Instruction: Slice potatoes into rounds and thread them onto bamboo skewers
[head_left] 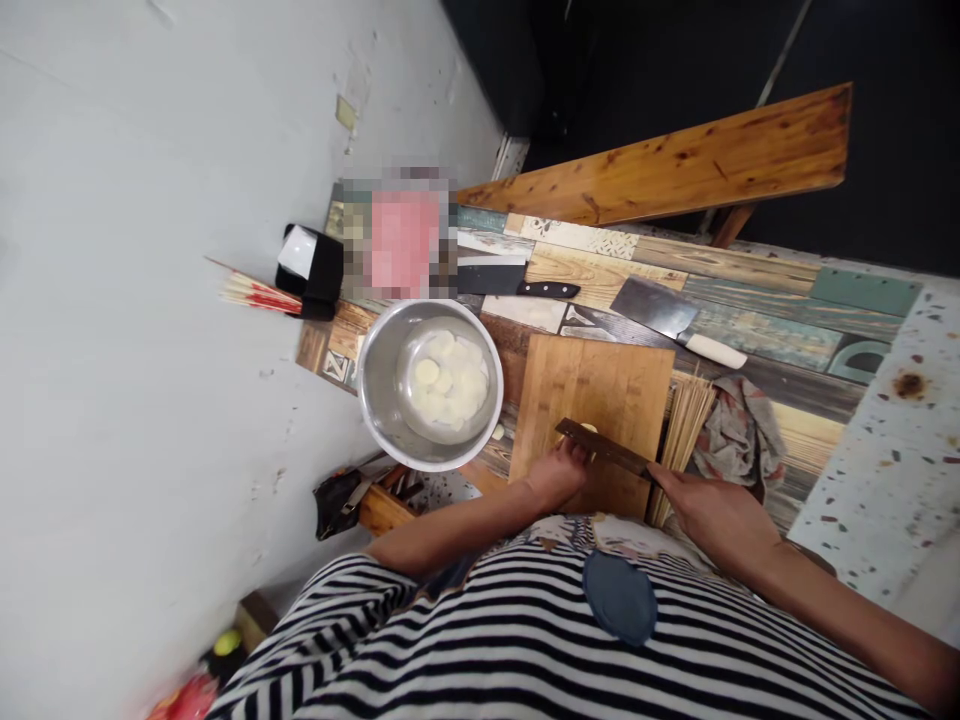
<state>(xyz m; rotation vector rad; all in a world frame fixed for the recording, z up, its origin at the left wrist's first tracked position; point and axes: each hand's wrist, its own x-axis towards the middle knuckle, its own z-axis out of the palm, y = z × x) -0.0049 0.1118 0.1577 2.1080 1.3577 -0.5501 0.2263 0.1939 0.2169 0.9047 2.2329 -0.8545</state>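
My right hand is closed round the handle of a kitchen knife, its blade seen nearly edge-on above the wooden cutting board. Close to the blade's tip, my left hand has its fingers curled against a pale piece of what looks like potato. The blade and fingers hide most of that piece. To the left of the board stands a steel pot with several pale round potato slices inside. A small pale slice lies between pot and board.
Beyond the board lie a black-handled knife and a cleaver with a light handle. Thin wooden skewers and a crumpled cloth are right of the board. A black holder with red-tipped sticks stands by the wall. A wooden bench is behind.
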